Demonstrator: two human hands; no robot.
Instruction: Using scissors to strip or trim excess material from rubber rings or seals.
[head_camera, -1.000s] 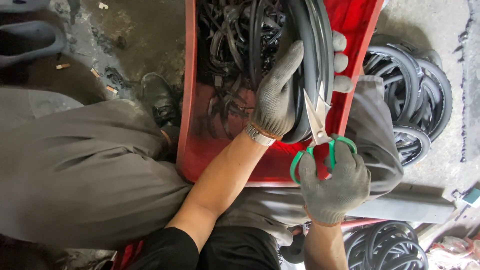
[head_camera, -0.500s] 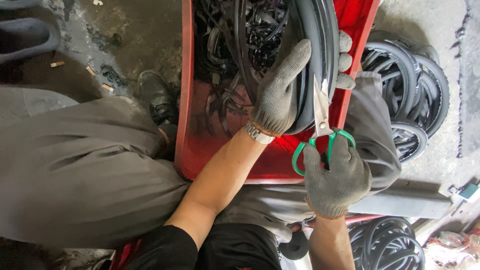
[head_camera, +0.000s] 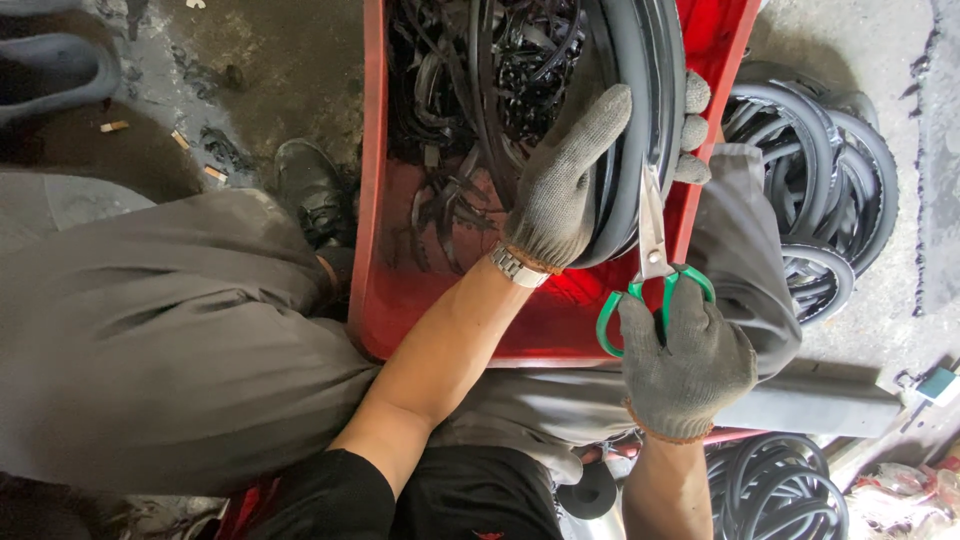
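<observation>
Your right gloved hand grips the green-handled steel scissors, blades nearly closed against the thick black rubber ring. Your left gloved hand clamps that ring over the red plastic crate. Hold the ring taut, fingers clear of the blades, and cut squarely.

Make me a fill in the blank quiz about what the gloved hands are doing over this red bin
The right hand holds scissors with ____ handles.
The left hand grips a black rubber ring over a ____ bin.
Both hands wear grey ____.
The left wrist carries a metal ____.

Missing words: green; red; gloves; watch
</observation>
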